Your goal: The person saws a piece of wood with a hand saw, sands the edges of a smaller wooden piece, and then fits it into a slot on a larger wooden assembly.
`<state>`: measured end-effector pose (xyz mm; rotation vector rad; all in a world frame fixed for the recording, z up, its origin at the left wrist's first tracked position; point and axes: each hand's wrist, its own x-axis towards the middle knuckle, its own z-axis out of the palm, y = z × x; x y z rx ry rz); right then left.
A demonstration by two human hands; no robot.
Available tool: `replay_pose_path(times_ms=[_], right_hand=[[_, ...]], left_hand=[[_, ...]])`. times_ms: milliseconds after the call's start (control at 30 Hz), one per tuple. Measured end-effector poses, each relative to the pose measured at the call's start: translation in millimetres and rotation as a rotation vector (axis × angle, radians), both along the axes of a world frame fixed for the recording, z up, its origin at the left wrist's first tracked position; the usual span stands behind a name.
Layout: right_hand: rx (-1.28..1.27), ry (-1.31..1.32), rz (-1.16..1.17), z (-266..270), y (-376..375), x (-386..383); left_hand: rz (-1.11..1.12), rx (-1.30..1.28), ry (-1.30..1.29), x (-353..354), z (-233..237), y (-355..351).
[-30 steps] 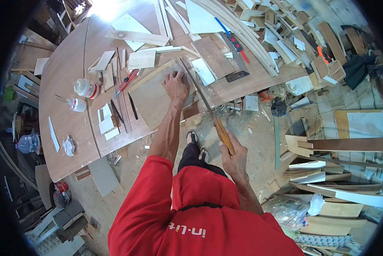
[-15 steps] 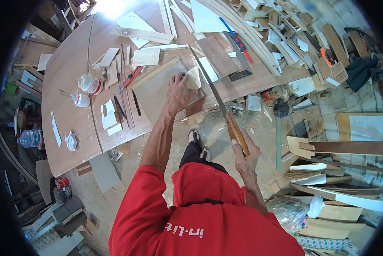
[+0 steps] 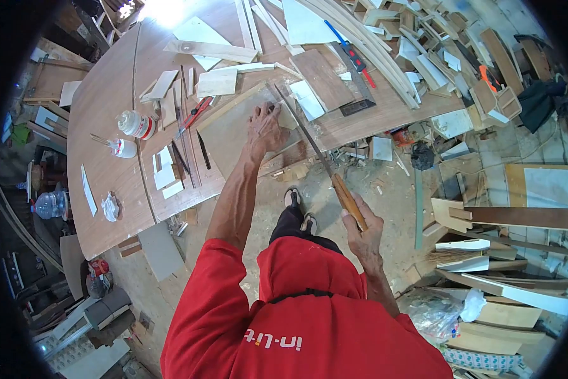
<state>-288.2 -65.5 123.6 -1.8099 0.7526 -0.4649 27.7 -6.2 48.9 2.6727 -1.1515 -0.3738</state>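
My right hand [image 3: 364, 228] is wrapped around the wooden handle of a handsaw [image 3: 308, 136]. The saw's long, narrow blade slants up and left over the right part of a flat board [image 3: 225, 138] at the table's front edge. On that board, close to the left of the blade, lies my left hand [image 3: 266, 129], palm down with bent fingers. Something small and dark shows at its fingertips, too little to name. A pale strip runs along the board's far edge. Just right of the blade tip is a white piece [image 3: 306, 101], partly under a brown wooden panel [image 3: 322, 80].
On the table [image 3: 107, 95] lie a red cutter knife [image 3: 197, 114], a glue bottle [image 3: 136, 125], a white jar [image 3: 123, 148], a square [image 3: 358, 107], a blue-and-red tool [image 3: 350, 54] and wood offcuts. Timber pieces [image 3: 467, 218] crowd the right side.
The saw has shifted slightly down and left, its tip now nearer my left hand. A pale piece beside my left fingers no longer shows clearly. The view has shifted slightly.
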Motion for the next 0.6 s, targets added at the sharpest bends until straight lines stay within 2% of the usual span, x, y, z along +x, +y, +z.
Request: replay_pose_path(times_ms=[333, 433, 500, 600], right_hand=[[-0.001, 0.053, 0.042, 3.2, -0.5, -8.5], [-0.015, 0.063, 0.051, 4.7, 2.2, -10.4], [-0.034, 0.049, 0.052, 6.1, 2.9, -7.9], [-0.025, 0.049, 0.048, 11.5, 4.0, -2.7]], left_hand=[[0.029, 0.018, 0.025, 0.7, 6.2, -3.4], [0.066, -0.103, 0.021, 1.8, -6.5, -1.7], [-0.058, -0.201, -0.035, 1.5, -10.3, 5.6], [-0.067, -0.186, -0.031, -1.6, -10.7, 7.1]])
